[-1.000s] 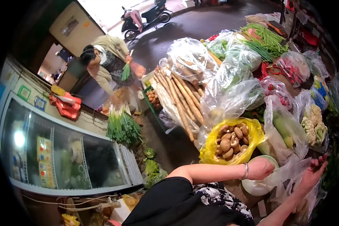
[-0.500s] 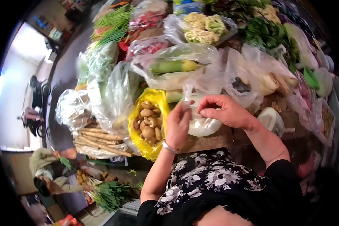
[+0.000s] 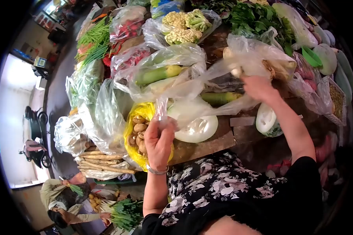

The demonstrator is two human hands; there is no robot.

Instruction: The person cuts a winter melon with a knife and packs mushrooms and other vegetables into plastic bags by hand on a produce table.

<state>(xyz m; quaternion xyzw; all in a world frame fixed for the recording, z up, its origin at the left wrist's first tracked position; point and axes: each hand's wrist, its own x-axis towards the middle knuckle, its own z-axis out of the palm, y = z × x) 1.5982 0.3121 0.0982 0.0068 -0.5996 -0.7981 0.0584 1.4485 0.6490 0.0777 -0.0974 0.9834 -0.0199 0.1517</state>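
Observation:
In the head view my left hand [image 3: 161, 137] is closed round the gathered end of a clear plastic bag [image 3: 208, 80], beside a yellow bag [image 3: 147, 107] of mushrooms [image 3: 139, 129]. The film stretches across to my right hand [image 3: 261, 88], which is smeared by motion; its fingers appear closed on the far side of the film. Beneath the plastic lies a large pale cut melon [image 3: 198, 131], and a green-skinned vegetable [image 3: 221, 98] shows behind it. A smaller white cut piece [image 3: 264, 119] with a green rind lies below my right forearm.
Cauliflower [image 3: 184, 35], leafy greens [image 3: 255, 17] and green stalks [image 3: 94, 41] fill the back. Long brown roots [image 3: 106, 160] lie at left. A crate [image 3: 335, 100] stands at right. Another person [image 3: 62, 196] handles greens at lower left, near a parked scooter [image 3: 37, 137].
My hands have moved apart: the right one swung outward to the right, spreading the clear plastic, while the left went down and left. The view has shifted, so the stall sits further left.

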